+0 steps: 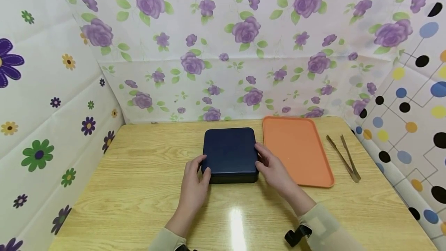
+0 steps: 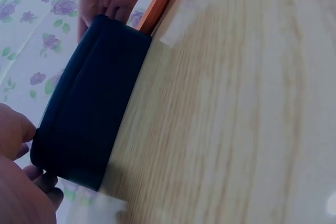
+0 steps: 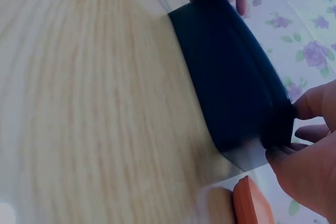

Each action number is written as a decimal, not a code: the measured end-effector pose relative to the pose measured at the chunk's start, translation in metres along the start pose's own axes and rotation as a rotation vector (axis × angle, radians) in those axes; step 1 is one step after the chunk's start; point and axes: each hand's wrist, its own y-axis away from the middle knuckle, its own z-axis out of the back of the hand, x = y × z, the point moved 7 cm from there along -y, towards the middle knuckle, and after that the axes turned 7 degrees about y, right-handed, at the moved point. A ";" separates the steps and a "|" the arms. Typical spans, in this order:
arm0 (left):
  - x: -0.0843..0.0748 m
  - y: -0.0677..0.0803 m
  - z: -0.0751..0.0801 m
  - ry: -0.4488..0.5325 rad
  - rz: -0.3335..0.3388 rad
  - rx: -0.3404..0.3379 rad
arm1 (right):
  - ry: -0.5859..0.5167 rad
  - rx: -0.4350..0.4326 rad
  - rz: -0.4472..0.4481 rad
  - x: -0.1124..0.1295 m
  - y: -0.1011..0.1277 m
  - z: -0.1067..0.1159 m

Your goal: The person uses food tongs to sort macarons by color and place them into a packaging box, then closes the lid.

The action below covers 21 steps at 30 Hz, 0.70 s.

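A square, dark navy box [image 1: 230,150] with rounded corners and a closed lid sits on the wooden table. My left hand [image 1: 194,185] grips its left side near the front corner, thumb toward the front. On the opposite side, my right hand [image 1: 277,171] holds the box with fingers along the edge and thumb lower down. The left wrist view shows the front wall of the box [image 2: 94,98], with fingertips bent at the near corner. In the right wrist view, finger and thumb of the right hand [image 3: 310,156] touch the box's near end. The box's contents are hidden.
An orange tray [image 1: 296,146] lies just right of the box, partly behind my right hand. Metal tongs [image 1: 354,174] lie spread farther right. Flowered cloth [image 1: 223,80] hangs behind the table [image 1: 139,189], with patterned cloth at both sides.
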 end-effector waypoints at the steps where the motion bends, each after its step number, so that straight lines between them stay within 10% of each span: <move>1: 0.000 0.000 0.000 -0.010 -0.002 0.002 | 0.002 0.007 0.002 -0.001 0.001 -0.001; 8: 0.002 -0.014 0.000 0.024 0.037 0.015 | 0.072 0.004 0.003 0.001 -0.005 0.002; 21: 0.003 -0.053 -0.025 -0.080 0.075 0.135 | 0.592 -0.061 0.007 0.008 -0.044 -0.005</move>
